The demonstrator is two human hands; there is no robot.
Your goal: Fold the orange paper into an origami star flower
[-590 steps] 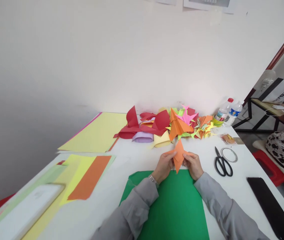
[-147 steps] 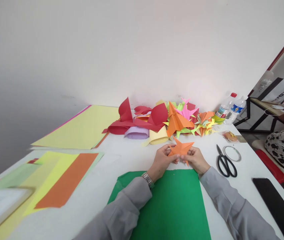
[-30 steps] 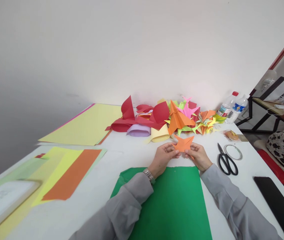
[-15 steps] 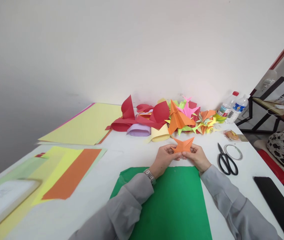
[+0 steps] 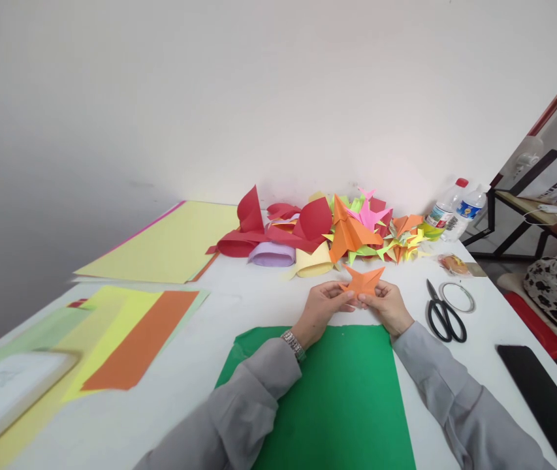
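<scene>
An orange folded paper figure point(image 5: 364, 282) with pointed tips is pinched between my two hands, just above the white table. My left hand point(image 5: 324, 305) grips its left side with thumb and fingers. On the opposite side, my right hand point(image 5: 390, 304) holds the lower right edge, thumb in front. Some fingertips are hidden behind the paper. Below my wrists lies a large green sheet point(image 5: 341, 391). Behind the held figure is a heap of folded paper pieces, among them an orange paper plane point(image 5: 349, 230) and a pink star-like piece point(image 5: 369, 214).
Black-handled scissors point(image 5: 445, 316) and a tape roll point(image 5: 457, 297) lie to the right, near a long black object point(image 5: 542, 398). Two bottles point(image 5: 464, 212) stand by the wall. Coloured sheets point(image 5: 141, 339) and a white box point(image 5: 14, 398) are at left. A person sits far right.
The orange paper figure has shifted slightly to the right and tilted a little in my fingers. Both hands keep hold of it; the rest looks unchanged.
</scene>
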